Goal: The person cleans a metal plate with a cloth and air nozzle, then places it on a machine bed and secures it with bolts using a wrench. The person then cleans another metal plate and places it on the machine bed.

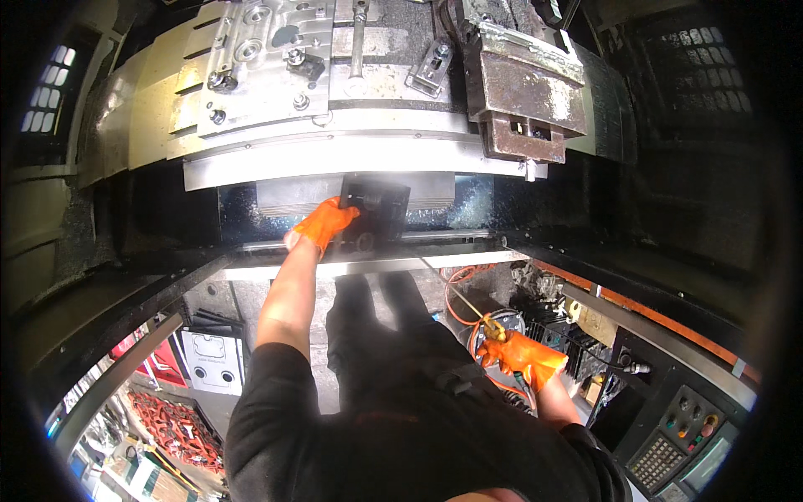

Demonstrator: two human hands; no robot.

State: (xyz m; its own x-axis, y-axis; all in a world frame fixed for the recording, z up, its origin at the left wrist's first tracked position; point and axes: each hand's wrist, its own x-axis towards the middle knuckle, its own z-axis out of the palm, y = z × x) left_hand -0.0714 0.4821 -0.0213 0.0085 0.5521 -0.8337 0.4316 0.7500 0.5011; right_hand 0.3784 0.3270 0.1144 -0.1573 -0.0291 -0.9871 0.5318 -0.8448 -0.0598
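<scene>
My left hand point(326, 224), in an orange rubber glove, grips the left edge of a dark, rectangular metal plate point(385, 207). The plate is held up in front of the machine table, just above the front sill. Lower and to the right, my right hand point(525, 355), gloved the same way, is closed around an air blow gun point(493, 328). A long thin nozzle runs from the gun up and left toward the plate's lower edge. Pale haze hangs about the plate, blurring its details.
Above, the machine table point(401, 117) carries a bolted metal plate point(268, 67), a wrench point(358, 42), a clamp point(432, 69) and a brownish vise point(531, 92). An orange hose point(452, 301) loops beside the blow gun. At lower right stands a control panel point(673, 439).
</scene>
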